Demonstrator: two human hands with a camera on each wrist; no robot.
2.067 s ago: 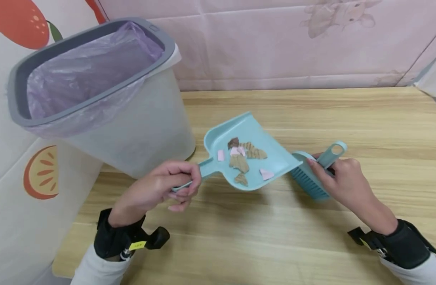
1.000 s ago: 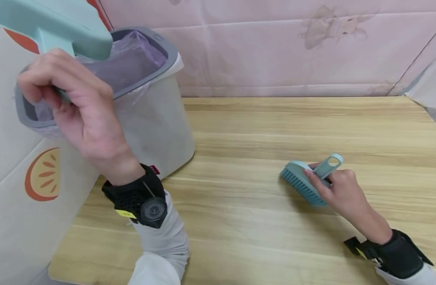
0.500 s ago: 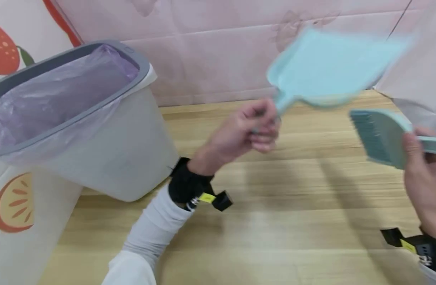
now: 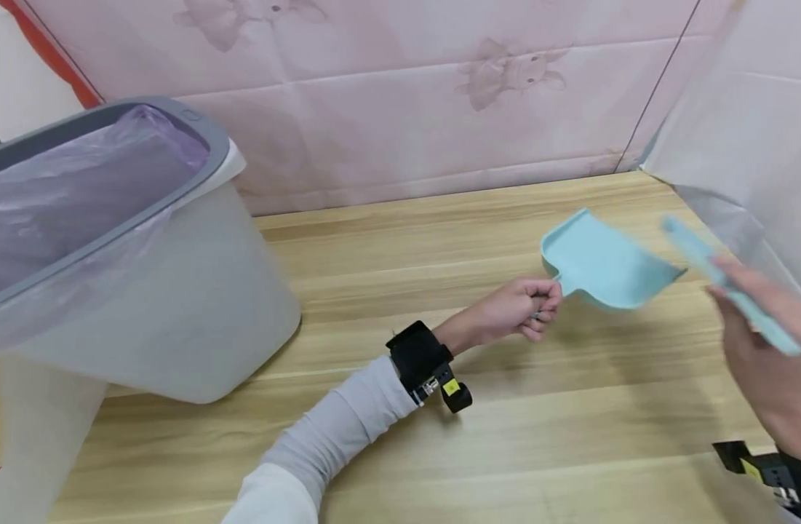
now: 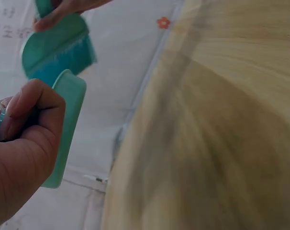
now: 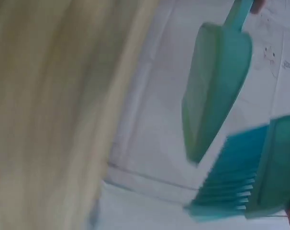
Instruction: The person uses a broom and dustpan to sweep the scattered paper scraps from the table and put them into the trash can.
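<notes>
The dustpan [image 4: 603, 268] is hanging just above the right part of the wooden table [image 4: 439, 407], near the corner where the pink wall [image 4: 400, 109] is meeting a white panel [image 4: 747, 145]. The left hand [image 4: 514, 309] is gripping its short handle, fingers curling tightly round it so that the handle itself is almost wholly covered. In the left wrist view the same hand [image 5: 20, 158] is showing as a closed fist round the handle, with the pan [image 5: 63, 129] standing edge-on beside the knuckles. The pan's hollow is facing up and is looking bare in the head view.

Just to the right of the pan, the right hand [image 4: 770, 371] is holding a brush [image 4: 727, 287] off the table. The brush is smearing into a pale blue streak in the head view, so the way the fingers are lying on it cannot be told there. In the left wrist view fingertips [image 5: 49, 19] are pinching the top of the brush [image 5: 59, 52], bristles pointing down. The right wrist view is showing the bristles [image 6: 231, 177] close to the pan [image 6: 217, 86], both blurring; the hand itself is cut off at the frame's edge.

Well apart, on the left, a pale bin [image 4: 177, 291] with a grey rim and a purple bag [image 4: 66, 189] is standing on the table, partly cut off by the frame.
</notes>
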